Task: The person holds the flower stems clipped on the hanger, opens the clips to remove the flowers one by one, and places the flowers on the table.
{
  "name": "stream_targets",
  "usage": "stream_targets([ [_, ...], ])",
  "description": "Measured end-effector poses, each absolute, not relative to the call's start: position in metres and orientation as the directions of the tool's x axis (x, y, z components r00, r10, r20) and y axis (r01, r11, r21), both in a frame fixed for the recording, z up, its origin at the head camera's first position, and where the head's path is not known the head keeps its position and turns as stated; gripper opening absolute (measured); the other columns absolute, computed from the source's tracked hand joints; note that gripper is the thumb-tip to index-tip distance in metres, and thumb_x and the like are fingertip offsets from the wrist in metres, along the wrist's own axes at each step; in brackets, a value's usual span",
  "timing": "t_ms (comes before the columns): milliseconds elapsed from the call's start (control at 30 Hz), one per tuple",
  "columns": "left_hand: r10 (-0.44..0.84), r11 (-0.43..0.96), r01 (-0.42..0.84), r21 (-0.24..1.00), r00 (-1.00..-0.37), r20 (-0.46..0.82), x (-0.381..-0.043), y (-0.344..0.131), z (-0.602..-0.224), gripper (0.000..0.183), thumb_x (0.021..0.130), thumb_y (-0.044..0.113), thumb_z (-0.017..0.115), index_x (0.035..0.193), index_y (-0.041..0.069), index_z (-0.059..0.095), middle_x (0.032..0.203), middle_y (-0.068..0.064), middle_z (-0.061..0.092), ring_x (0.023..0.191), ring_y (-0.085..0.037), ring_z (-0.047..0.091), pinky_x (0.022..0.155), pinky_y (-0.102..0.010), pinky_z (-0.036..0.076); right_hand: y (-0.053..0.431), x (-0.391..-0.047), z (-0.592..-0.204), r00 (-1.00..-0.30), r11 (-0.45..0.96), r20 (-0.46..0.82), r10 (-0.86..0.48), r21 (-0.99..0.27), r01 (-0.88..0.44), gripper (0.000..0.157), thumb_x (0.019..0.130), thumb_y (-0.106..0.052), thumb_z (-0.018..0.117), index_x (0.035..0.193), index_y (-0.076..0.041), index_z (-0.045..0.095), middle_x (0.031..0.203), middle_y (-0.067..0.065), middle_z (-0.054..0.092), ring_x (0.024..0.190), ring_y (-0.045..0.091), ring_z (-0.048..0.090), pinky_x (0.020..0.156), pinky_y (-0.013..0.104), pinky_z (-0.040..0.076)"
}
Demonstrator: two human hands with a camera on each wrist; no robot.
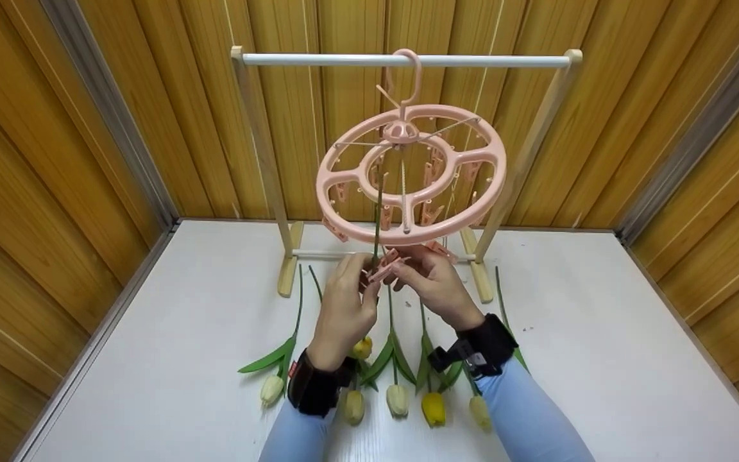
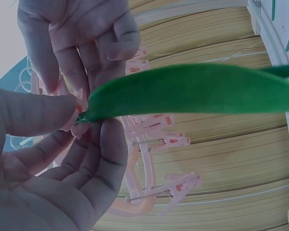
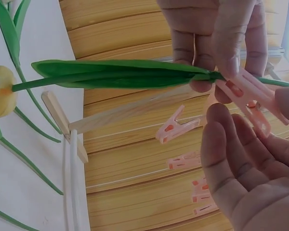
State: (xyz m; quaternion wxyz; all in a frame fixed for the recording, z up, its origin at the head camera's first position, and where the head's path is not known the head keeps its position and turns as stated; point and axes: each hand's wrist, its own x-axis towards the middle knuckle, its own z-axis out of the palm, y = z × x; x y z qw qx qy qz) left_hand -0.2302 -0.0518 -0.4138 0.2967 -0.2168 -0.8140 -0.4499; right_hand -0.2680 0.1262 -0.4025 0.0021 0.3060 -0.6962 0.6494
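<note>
My left hand [image 1: 347, 301] pinches the green stem of a yellow tulip [image 3: 0, 91] between thumb and fingers, where the leaf [image 2: 192, 89] meets it. The bloom hangs below that hand and the stem's end rises in front of the hanger. With thumb and fingers my right hand [image 1: 433, 282] holds a pink clothespin [image 3: 248, 101] by its handle ends. Its jaws lie at the stem, right beside the left fingertips. Above both hands, the round pink drying hanger [image 1: 498, 160] hangs tilted by its hook from a white rod [image 1: 318, 59].
Several tulips lie on the white table [image 1: 170, 359], among them a white one [image 1: 272, 390] at left and a yellow one [image 1: 433, 409]. Wooden legs [image 1: 539, 128] hold the rod. More pink clips [image 2: 180, 187] dangle from the hanger. Wood-patterned panels [image 1: 113, 128] enclose the table.
</note>
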Motion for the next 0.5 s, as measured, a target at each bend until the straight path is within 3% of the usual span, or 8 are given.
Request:
stream_targets([
  [300, 0.098, 0.474, 0.624, 0.621, -0.739, 0.667, -0.2327, -0.0558, -0.4160, 0.031, 0.084, -0.010, 0.071, 0.113, 0.000, 0.065, 0.098, -0.010, 0.064, 0.083, -0.021, 0.062, 0.070, -0.032, 0.055, 0.1218, -0.2643, -0.4024, -0.769, -0.090, 0.472, -0.431, -0.870, -0.484, 0.029, 0.106, -0.002, 0.053, 0.131, 0.012, 0.057, 0.108, 0.023, 0.068, 0.092, 0.016, 0.071, 0.074, 0.030, 0.055],
  [500, 0.144, 0.503, 0.564, 0.655, -0.801, 0.581, -0.2324, -0.0607, -0.4154, 0.025, 0.084, -0.009, 0.071, 0.107, 0.002, 0.067, 0.089, -0.009, 0.066, 0.075, -0.021, 0.061, 0.065, -0.030, 0.051, 0.1194, -0.2620, -0.4016, -0.772, -0.087, 0.475, -0.422, -0.869, -0.487, 0.032, 0.107, -0.002, 0.051, 0.134, 0.013, 0.053, 0.110, 0.031, 0.063, 0.094, 0.014, 0.071, 0.075, 0.028, 0.056],
])
